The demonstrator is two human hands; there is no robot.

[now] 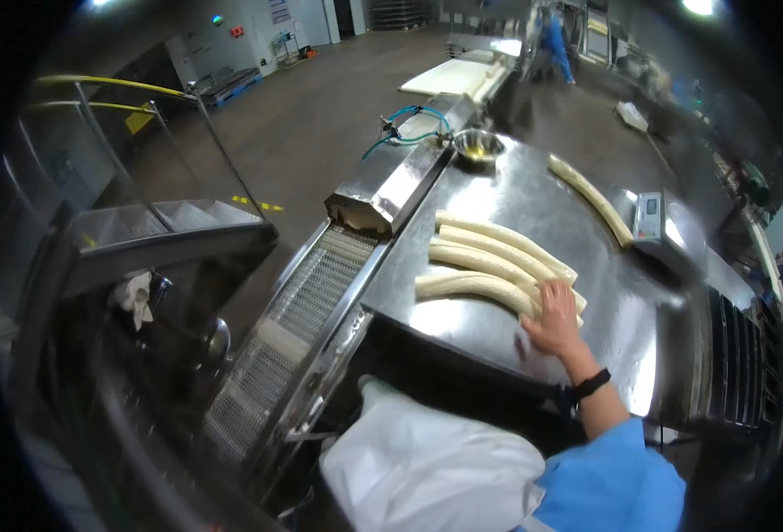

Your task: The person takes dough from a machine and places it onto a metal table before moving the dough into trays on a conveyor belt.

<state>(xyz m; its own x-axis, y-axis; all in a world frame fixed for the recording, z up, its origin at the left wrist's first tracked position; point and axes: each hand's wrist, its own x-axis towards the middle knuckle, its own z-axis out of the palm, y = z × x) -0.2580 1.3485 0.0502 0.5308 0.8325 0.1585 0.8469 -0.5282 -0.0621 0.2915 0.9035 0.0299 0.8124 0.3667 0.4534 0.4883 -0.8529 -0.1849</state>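
Several long, pale dough ropes (480, 258) lie side by side on a steel table (427, 332), curving toward the lower right. My right hand (553, 319) rests at their right-hand ends, palm down. Its fingers are stretched over the dough and the thumb is spread to the left, beside the nearest rope. A black band circles the wrist, below which a blue sleeve begins. Farther back on the right, a single dough rope (592, 199) lies apart from the group. My left hand is out of the picture.
A metal bowl (479, 148) with yellow liquid stands at the table's far corner. A mesh conveyor (298, 310) with a steel cover (396, 188) runs along the left edge. To the right sits a digital scale (650, 217). A person in blue (556, 44) stands far back.
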